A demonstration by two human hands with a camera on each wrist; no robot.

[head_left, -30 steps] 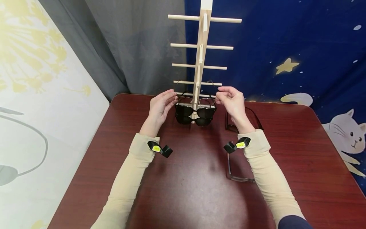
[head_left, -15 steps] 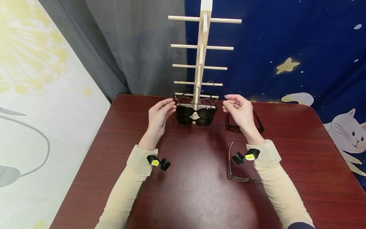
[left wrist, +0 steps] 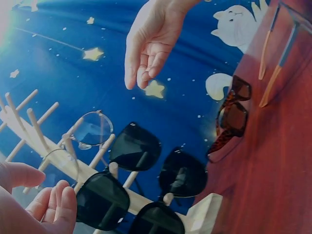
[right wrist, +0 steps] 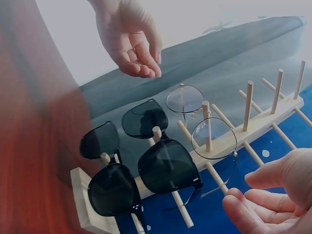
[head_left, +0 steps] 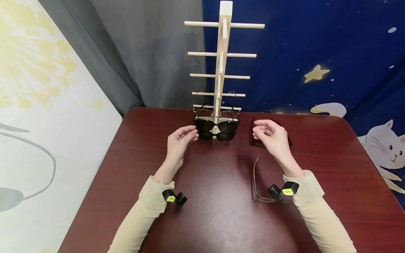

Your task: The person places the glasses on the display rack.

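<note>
A wooden glasses rack (head_left: 222, 45) stands at the back of the table. Wire-rimmed eyeglasses (right wrist: 214, 139) with clear lenses hang on it, above black sunglasses (right wrist: 168, 168) and a second pair of black sunglasses (right wrist: 114, 190). My left hand (head_left: 181, 146) is at the rack's left, its fingertips overlapping the sunglasses' edge in the head view; it holds nothing, fingers loosely bent. Right of the rack, my right hand (head_left: 272, 138) also holds nothing, fingers relaxed. Beneath it in the head view lie tortoiseshell sunglasses (left wrist: 234, 119), partly hidden by it.
Grey-framed eyeglasses (head_left: 254, 182) with brown temple tips lie on the dark red table (head_left: 209, 211), partly covered by the right wrist's camera (head_left: 281, 190). Bare pegs (head_left: 246, 25) jut from both sides of the rack's upper part. A blue curtain (head_left: 284, 42) hangs behind.
Both hands have let go of the wire-rimmed eyeglasses, which stay on the rack. The left hand has drawn down toward me; the right has moved down and to the right.
</note>
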